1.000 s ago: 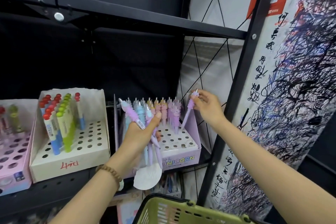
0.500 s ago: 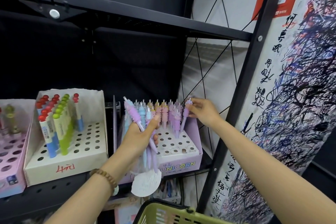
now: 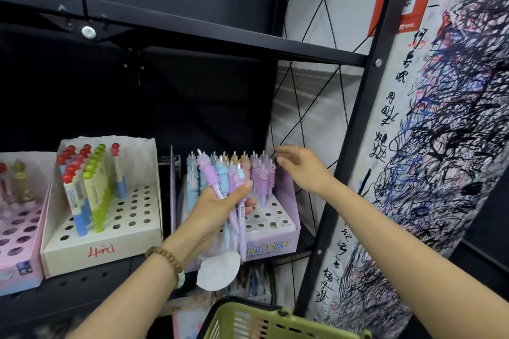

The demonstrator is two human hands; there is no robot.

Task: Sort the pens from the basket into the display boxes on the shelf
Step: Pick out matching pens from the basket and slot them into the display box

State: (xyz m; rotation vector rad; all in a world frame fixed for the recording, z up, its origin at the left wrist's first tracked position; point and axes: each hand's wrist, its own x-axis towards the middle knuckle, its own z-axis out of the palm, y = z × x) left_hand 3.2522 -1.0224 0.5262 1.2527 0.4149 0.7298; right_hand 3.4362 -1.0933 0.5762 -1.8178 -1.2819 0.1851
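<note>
The pens (image 3: 210,177) being sorted are a pastel bunch of purple, blue and pink, held upright in the left hand (image 3: 217,209). Its fingers are curled tight round the barrels, just in front of the purple unicorn display box (image 3: 275,245) on the shelf (image 3: 68,285). That box's far rows are packed with matching pens, while its near rows of holes stand open. The right hand (image 3: 303,170) hovers by the box's far right corner, fingers relaxed and holding nothing. To the left, a white display box (image 3: 82,253) is part filled. The green basket (image 3: 248,308) sits nearest, its inside hidden. The task looks roughly midway, with this handful yet to slot in.
</note>
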